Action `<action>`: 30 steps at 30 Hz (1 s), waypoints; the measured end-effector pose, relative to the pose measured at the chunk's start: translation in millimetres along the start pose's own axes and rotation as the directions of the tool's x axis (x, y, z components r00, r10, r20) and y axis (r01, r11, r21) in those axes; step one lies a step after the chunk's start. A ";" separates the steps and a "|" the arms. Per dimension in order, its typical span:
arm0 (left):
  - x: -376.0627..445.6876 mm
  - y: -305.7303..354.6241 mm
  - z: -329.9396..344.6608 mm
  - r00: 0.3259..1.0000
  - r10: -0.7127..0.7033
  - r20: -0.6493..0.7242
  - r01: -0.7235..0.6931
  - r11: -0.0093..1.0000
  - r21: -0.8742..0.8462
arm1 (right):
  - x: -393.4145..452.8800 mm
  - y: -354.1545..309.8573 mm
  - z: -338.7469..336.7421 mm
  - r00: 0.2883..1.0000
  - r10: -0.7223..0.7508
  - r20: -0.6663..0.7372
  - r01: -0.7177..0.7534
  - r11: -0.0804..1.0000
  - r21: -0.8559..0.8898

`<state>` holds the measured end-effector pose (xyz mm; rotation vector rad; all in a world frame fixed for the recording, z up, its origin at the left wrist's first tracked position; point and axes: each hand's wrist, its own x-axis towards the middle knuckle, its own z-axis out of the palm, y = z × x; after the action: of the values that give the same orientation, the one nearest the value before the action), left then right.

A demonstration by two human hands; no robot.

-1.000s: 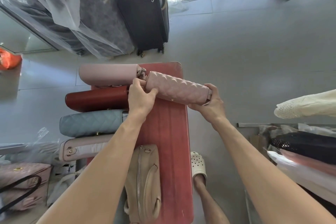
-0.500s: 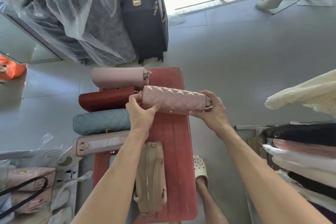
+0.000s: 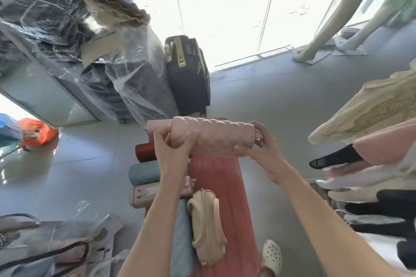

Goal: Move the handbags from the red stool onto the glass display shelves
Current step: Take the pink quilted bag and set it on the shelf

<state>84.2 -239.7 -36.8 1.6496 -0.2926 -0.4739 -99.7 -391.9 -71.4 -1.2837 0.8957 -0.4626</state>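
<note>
1. The pink quilted handbag [image 3: 216,138] is held level between both hands, lifted clear above the far end of the red stool [image 3: 216,177].
2. The left hand [image 3: 173,148] curls its fingers and thumb round the bag's left end; the right hand [image 3: 262,148] grips the right end, thumb beneath and fingers over the end hardware.
3. Handling, as judged: padded and soft-skinned, light, fairly stiff along its length since it does not sag between the grips. The surface looks smooth, so end grips suit it better than a pinch at mid-body.
4. Below and left of the left grip lie the other bags: a pale pink bag [image 3: 157,127], a dark red bag [image 3: 145,152], a grey-blue bag [image 3: 144,174] and a beige bag [image 3: 208,227] nearer the person.
5. No glass shelf is identifiable here; the carry remains to be done.
</note>
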 end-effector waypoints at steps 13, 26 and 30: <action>-95.9 110.1 -77.7 0.974 0.121 -0.193 -0.152 0.977 -0.150 | -76.3 -112.5 54.4 0.964 -0.189 0.185 0.160 0.974 0.163; -234.4 152.0 -154.5 0.901 0.273 -0.336 -0.321 0.942 -0.096 | -193.4 -173.9 124.3 0.951 -0.215 0.223 0.180 0.969 0.167; -277.3 160.0 -211.5 0.838 0.317 -0.443 -0.366 0.930 -0.027 | -245.8 -168.8 167.6 0.901 -0.219 0.376 0.177 0.974 0.142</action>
<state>-48.0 50.7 176.4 1.5039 -0.2173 0.1523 -85.0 -149.5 169.5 -1.3160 0.4018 -0.3879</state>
